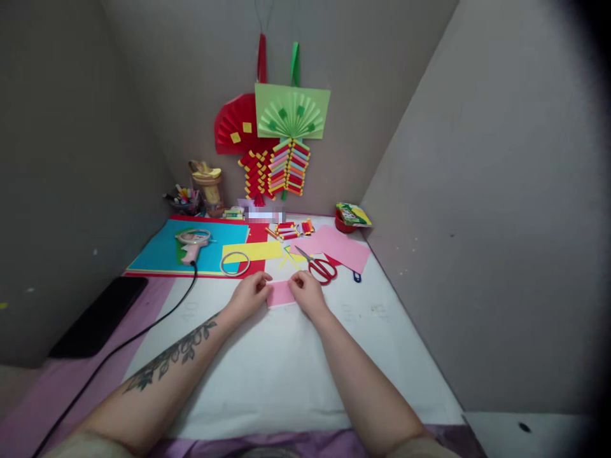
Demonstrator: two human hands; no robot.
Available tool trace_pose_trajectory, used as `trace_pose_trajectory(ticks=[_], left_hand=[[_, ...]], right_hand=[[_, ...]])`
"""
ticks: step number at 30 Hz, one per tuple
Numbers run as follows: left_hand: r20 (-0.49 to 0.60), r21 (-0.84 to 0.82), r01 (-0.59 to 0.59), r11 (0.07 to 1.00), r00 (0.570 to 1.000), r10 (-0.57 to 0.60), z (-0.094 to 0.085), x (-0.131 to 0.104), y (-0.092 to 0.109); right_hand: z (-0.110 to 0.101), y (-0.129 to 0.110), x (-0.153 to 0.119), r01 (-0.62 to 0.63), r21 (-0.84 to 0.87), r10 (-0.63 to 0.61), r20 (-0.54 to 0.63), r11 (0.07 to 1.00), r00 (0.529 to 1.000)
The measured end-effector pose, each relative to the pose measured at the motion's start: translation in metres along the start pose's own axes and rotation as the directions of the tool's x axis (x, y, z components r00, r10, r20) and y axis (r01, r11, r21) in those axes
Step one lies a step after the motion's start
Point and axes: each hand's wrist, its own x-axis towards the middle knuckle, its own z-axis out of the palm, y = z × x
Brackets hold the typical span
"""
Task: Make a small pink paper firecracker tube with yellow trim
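Note:
A small piece of pink paper (280, 294) is stretched between my two hands, just above or on the white table cover. My left hand (252, 292) pinches its left edge, and my right hand (308, 291) pinches the right edge with curled fingers. Just beyond my right hand lie red-handled scissors (322, 270), blades pointing away to the left. A ring of tape (235, 263) rests beyond my left hand, partly over a yellow paper strip (252, 252). Larger pink sheets (346, 247) lie behind the scissors.
A pink glue gun (195, 251) with a black cord sits on blue sheets (153, 251) at left. Small red paper rolls (287, 230) lie at the back. Paper fan decorations (292, 111) hang on the wall. A red bowl (344, 221) stands back right, a black slab (100, 315) far left.

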Motion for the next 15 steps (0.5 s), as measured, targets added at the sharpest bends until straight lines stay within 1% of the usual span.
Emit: trace_pose_trajectory(ticks=[4,8,11,15], left_hand=[[-0.034,-0.087,0.014,0.996,0.999,-0.017,0.002,-0.002,-0.005],[-0.016,-0.186,0.025,0.982,0.999,-0.029,0.004,-0.006,-0.004],[-0.008,-0.207,0.018,0.978,1.000,-0.020,0.005,-0.008,-0.002],[-0.014,-0.224,0.018,0.974,1.000,-0.022,0.004,-0.011,-0.001]], right_hand=[[0.000,0.001,-0.001,0.008,0.026,-0.008,-0.005,1.000,1.000],[-0.003,0.004,-0.004,-0.030,0.116,0.031,-0.005,0.993,1.000],[-0.005,0.005,-0.007,-0.056,0.193,0.058,-0.004,0.980,0.998],[-0.006,0.007,-0.008,-0.086,0.247,0.091,-0.009,0.965,0.996]])
